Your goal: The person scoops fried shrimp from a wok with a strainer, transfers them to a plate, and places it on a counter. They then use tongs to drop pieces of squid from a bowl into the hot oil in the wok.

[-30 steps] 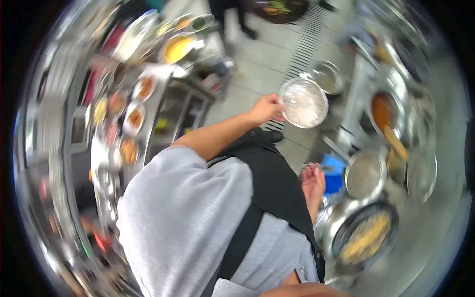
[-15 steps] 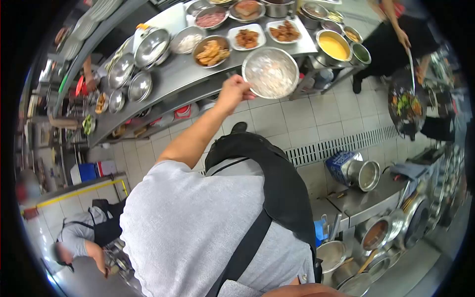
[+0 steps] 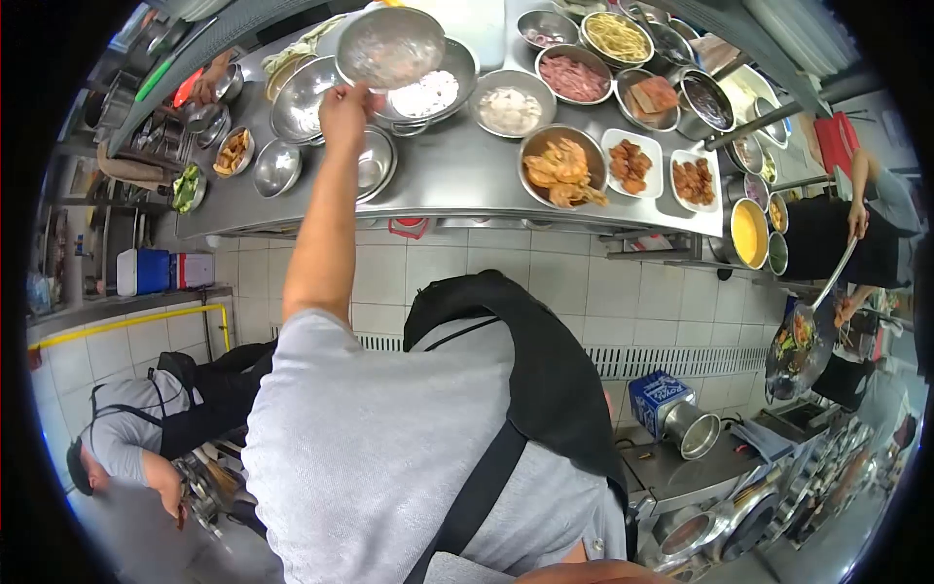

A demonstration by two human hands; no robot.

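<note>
My left hand (image 3: 344, 115) grips the near rim of a metal bowl (image 3: 389, 47) whose inside is streaked with white. The fingers are closed on the rim. The bowl is held over a wide metal bowl (image 3: 461, 70) with white powdery stuff (image 3: 424, 94) in it, partly hiding it. Just left of my hand is another metal bowl (image 3: 304, 97), and a smaller stack of bowls (image 3: 375, 164) sits below. To the right stands a bowl of pale, whitish food (image 3: 510, 103). My right hand is out of view.
The steel counter (image 3: 457, 185) also bears a bowl of fried pieces (image 3: 562, 173), a bowl of raw meat strips (image 3: 574, 78) and two white dishes (image 3: 632, 164). At right a person (image 3: 827, 234) holds a wok (image 3: 798, 350). Another person (image 3: 146, 419) is at lower left.
My left hand has carried the metal bowl leftward, from the counter's front right edge to above the wide bowl. My view has turned, and more of the counter shows.
</note>
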